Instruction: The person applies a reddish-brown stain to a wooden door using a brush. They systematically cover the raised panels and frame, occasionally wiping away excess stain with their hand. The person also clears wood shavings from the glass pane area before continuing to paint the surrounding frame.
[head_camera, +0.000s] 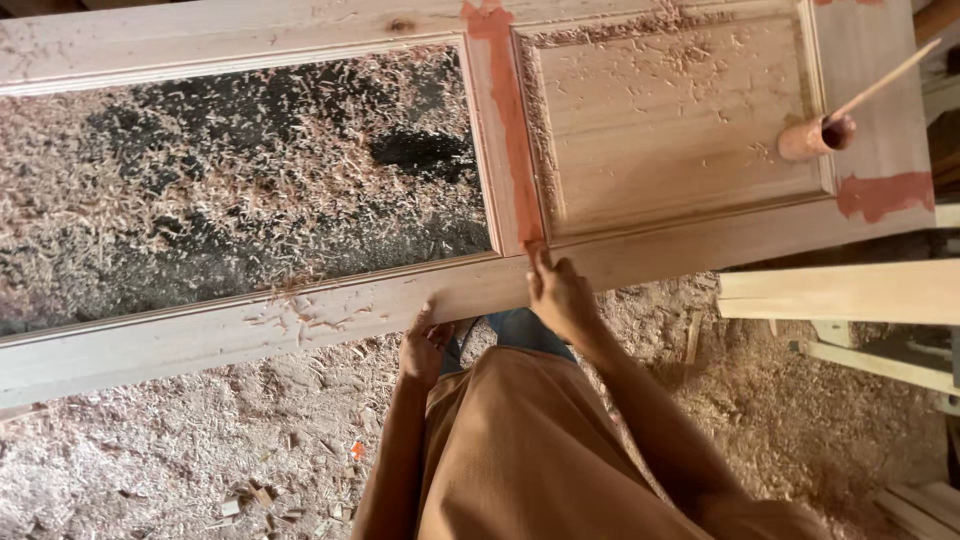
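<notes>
Head view, left to right. Wood shavings (200, 180) carpet floor, visible through open part of door frame (200, 340), which lies flat, raised above floor. Left hand (422, 350) curls over near rail edge, grip closed on rail, apparently steadying it. Right hand (560, 295) rests at joint below upright bar, fingers extended, grip open, fingertip touching reddish filler (505, 110) smeared along that bar. Raised panel (680, 120) to right, dusted with shavings. Small pot (805, 140) with stick (885, 85) sits on panel corner, within reach. More filler patch on far-right rail.

Soft warm daylight, faint shadows; hands perhaps slightly blurred.
</notes>
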